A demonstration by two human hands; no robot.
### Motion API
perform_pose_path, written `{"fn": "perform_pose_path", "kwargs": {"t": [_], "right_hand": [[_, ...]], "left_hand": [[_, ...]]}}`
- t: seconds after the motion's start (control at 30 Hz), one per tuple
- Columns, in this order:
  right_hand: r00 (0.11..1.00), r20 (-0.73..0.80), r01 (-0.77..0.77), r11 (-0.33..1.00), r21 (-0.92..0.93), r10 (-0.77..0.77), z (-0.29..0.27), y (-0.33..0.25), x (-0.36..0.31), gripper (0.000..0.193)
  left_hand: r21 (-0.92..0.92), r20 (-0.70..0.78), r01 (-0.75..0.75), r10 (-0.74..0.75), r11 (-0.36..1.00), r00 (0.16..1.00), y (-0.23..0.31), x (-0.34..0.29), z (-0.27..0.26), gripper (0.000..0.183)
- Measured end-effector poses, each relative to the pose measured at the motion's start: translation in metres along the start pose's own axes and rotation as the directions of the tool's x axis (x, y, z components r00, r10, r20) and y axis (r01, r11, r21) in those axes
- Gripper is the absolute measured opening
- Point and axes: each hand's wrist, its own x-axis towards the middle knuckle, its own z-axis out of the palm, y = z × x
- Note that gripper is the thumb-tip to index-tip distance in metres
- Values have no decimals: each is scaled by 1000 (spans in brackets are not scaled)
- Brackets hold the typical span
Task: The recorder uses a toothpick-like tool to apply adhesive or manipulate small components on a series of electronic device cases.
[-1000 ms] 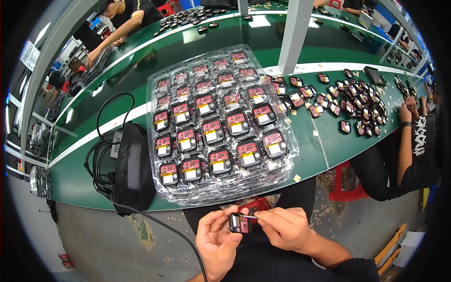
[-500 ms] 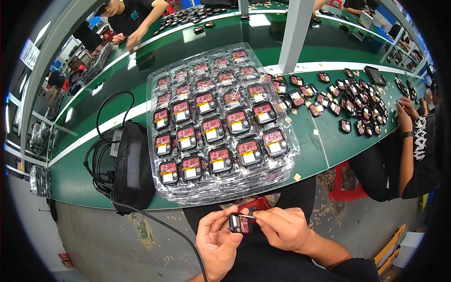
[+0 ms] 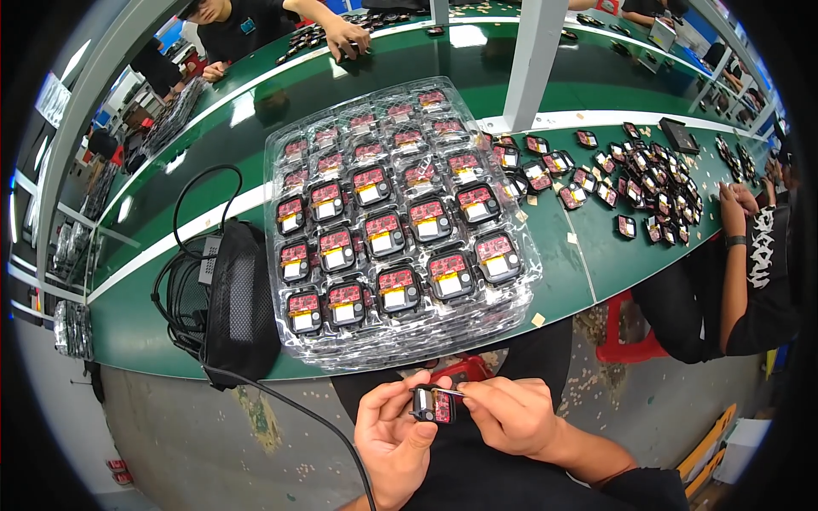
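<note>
My left hand [image 3: 394, 436] is closed round the edges of a small black device housing [image 3: 434, 406], which is tilted and shows a red circuit board and a pale battery. In my right hand [image 3: 516, 416], a thin metal tool like tweezers [image 3: 451, 393] is pinched between thumb and fingers. Its tip touches or lies very near the upper edge of the housing; which of the two I cannot tell. Beyond my hands, a stack of clear plastic trays [image 3: 530, 300] stands on the green table, the top one filled with rows of similar housings [image 3: 397, 289].
A black mesh bag [image 3: 243, 298] with a cable stands left of the trays. Loose housings [image 3: 656, 192] are heaped at the right, near a co-worker's hands [image 3: 737, 200]. A grey post [image 3: 535, 68] rises behind the trays. Across the belt, another person's hand [image 3: 345, 36] reaches out.
My hands and the housing have barely moved. Across the belt, the other person's arm has swung to the right and now reaches over the green surface.
</note>
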Motion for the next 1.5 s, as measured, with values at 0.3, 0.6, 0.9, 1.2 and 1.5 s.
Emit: {"fn": "perform_pose_path", "kwargs": {"t": [0.3, 0.6, 0.9, 1.2, 1.5], "right_hand": [[998, -6, 66, 984, -168, -68, 4, 3, -4, 25], [994, 11, 110, 957, -268, -111, 5, 1, -6, 28], [999, 33, 45, 978, -202, -39, 1, -3, -4, 26], [996, 50, -67, 994, -83, 71, -6, 1, 2, 23], [997, 69, -19, 995, -103, 27, -8, -2, 3, 18]], "left_hand": [[-26, -38, 54, -55, 998, 998, 14, 7, 21, 42], [63, -201, 131, -116, 989, 973, 6, 13, 25, 23], [-29, -188, 144, -146, 989, 971, 9, 13, 23, 31], [-38, -6, 83, -83, 996, 997, 10, 6, 18, 49], [50, 4, -52, 52, 997, 999, -1, 3, 11, 55]]}}
